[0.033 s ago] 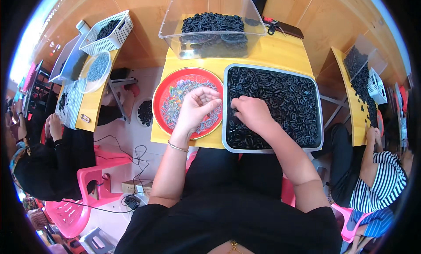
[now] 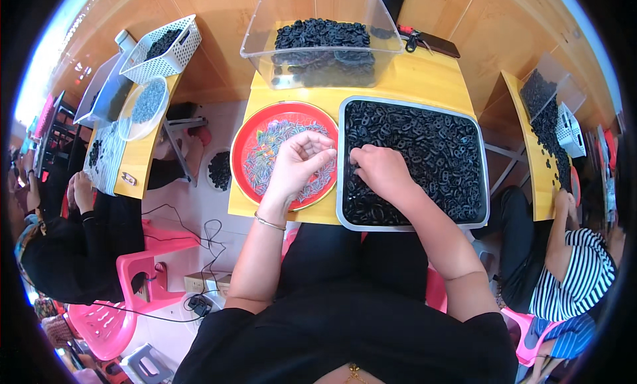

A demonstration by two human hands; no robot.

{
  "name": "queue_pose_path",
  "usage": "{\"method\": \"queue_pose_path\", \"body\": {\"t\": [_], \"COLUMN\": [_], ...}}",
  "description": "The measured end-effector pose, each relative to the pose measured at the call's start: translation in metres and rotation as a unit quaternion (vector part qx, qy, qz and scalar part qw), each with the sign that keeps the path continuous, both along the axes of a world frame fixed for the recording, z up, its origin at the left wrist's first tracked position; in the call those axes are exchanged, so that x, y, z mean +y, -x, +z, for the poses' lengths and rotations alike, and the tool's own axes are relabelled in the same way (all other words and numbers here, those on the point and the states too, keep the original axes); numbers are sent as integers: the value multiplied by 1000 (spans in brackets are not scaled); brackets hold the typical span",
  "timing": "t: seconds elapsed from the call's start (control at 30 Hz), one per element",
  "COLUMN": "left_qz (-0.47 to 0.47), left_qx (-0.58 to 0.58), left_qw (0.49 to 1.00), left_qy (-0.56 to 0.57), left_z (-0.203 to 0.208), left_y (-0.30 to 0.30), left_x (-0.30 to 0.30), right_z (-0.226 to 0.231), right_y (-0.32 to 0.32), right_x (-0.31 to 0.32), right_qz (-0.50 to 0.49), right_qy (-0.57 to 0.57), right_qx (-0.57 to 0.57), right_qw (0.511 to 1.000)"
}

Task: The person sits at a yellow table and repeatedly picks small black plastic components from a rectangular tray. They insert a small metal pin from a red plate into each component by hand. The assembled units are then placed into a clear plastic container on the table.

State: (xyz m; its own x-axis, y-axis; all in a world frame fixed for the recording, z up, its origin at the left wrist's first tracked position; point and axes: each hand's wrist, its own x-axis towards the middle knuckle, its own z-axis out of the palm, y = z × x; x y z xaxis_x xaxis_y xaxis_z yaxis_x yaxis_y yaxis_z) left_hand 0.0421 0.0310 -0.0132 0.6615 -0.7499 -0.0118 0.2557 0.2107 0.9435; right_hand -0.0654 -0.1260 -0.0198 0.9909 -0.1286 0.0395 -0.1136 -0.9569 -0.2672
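My left hand [image 2: 300,166] hovers over the right part of a round red tray [image 2: 239,160] strewn with small, thin grey pieces [image 2: 262,172] and some coloured ones. Its thumb and forefinger come together in a pinch at the tray's right rim; whatever they hold is too small to name. Above the left edge of a grey rectangular tray [image 2: 411,227], my right hand [image 2: 383,172] is closed, its fingertips turned toward the left hand. What lies between those fingers is hidden. Many small black oval pieces with holes [image 2: 438,162] fill this tray. A narrow gap separates the two hands.
A clear plastic bin [image 2: 318,75] with more black pieces stands at the back of the yellow table [image 2: 424,79]. Scissors [image 2: 413,40] lie behind it, near a dark flat case [image 2: 441,47]. People work at side tables left and right. A pink chair [image 2: 126,271] and cables occupy the left floor.
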Motion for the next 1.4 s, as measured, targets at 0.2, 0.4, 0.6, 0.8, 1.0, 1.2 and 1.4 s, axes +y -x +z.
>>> {"method": "queue_pose_path", "body": {"t": [0.2, 0.4, 0.6, 0.8, 1.0, 1.2, 1.4], "left_qz": [-33, -76, -85, -71, -63, -50, -51], "left_qx": [19, 43, 12, 64, 58, 56, 53], "left_qw": [998, 996, 996, 995, 995, 996, 995], "left_qy": [42, 14, 10, 28, 53, 55, 73], "left_z": [-14, -15, -19, -23, -25, -25, -27], "left_y": [3, 18, 31, 36, 42, 45, 47], "left_x": [-6, -12, -23, -25, -29, -31, -32], "right_z": [1, 20, 16, 7, 8, 1, 1], "right_y": [11, 35, 45, 51, 55, 54, 55], "right_x": [-2, -9, -7, -6, -3, -2, 0], "right_qz": [21, -65, -106, -80, -122, -133, -139], "right_qy": [-63, -398, -600, -583, -667, -620, -634], "right_qx": [-33, -91, -170, -228, -180, -190, -183], "right_qw": [997, 911, 774, 776, 713, 750, 739]}}
